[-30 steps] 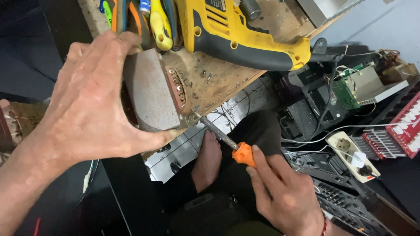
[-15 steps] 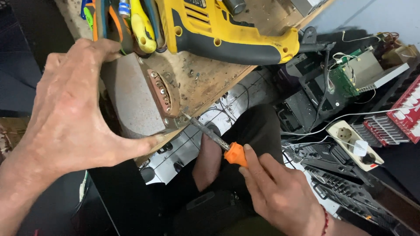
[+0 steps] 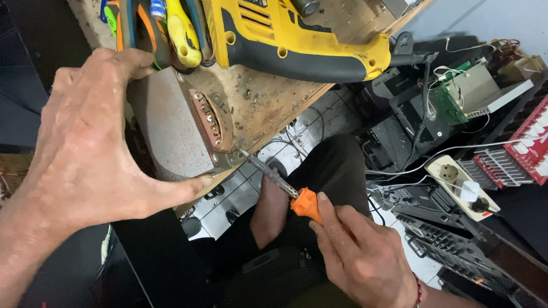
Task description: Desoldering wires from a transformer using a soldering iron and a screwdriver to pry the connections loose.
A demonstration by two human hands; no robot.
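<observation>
My left hand (image 3: pixel 91 142) grips a grey rounded motor housing (image 3: pixel 168 128), thumb under its lower edge and fingers over the top, steadying it on the worn wooden bench (image 3: pixel 268 97). The housing's open face shows a brown ring with copper windings (image 3: pixel 209 120). My right hand (image 3: pixel 359 256) holds an orange-handled screwdriver (image 3: pixel 305 203). Its dark shaft runs up-left and the tip meets the lower right corner of the housing's face.
A yellow and black power drill (image 3: pixel 297 40) lies across the bench top. Pliers with yellow and orange grips (image 3: pixel 171 28) lie at the upper left. Below right sit a green circuit board (image 3: pixel 451 100), a white power strip (image 3: pixel 462 185), a red finned part (image 3: pixel 522 151) and black electronics.
The view has drifted so the housing and bench sit slightly lower and to the right. Both hands keep their grips, and the screwdriver tip stays at the housing's lower corner.
</observation>
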